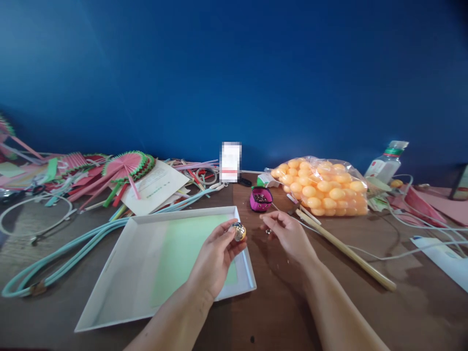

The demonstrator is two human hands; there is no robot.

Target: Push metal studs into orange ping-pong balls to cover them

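My left hand [218,251] is closed around a small shiny rounded object [239,231], metallic with a yellow-orange part. It is above the right edge of a white shallow box lid [120,280] with a pale green sheet in it. To the right, my right hand [288,234] has thumb and fingers drawn into a pinch. A tiny shiny metallic piece [268,232] shows just below those fingertips; whether they grip it or it lies on the table I cannot tell. Beyond both hands stands a small purple container [261,200] filled with small dark bits.
A clear bag of orange balls [325,190] is at the back right, with a wooden stick [347,251] before it and a bottle [387,161] behind. Pink-green paper fans [127,168], papers and light blue cord [73,253] crowd the left. White cables cross the right.
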